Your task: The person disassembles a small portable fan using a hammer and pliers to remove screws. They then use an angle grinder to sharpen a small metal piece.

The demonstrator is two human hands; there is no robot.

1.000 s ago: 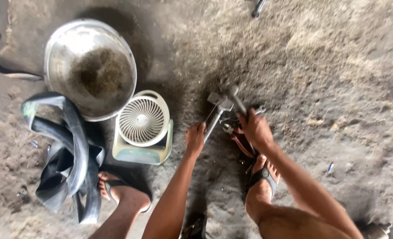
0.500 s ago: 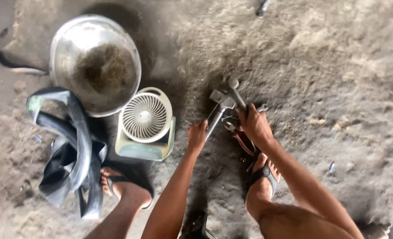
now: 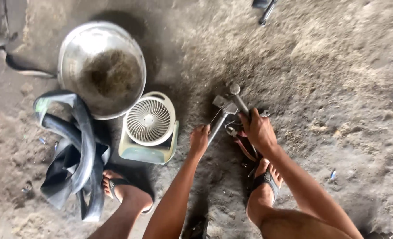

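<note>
On the dirt floor at the left lies a folded black inner tube (image 3: 70, 155), beside it a metal basin (image 3: 101, 68) and a small pale fan (image 3: 148, 128) facing up. The left hand (image 3: 199, 140) is closed around the handle of a hammer (image 3: 221, 116) whose head rests on the ground. The right hand (image 3: 259, 131), just beside, grips a metal rod (image 3: 238, 98), with red-handled pliers (image 3: 245, 148) lying under it.

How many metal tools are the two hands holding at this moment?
2: the left hand grips a hammer; the right hand grips a metal rod beside it. Pliers below may be hidden partly.
</note>
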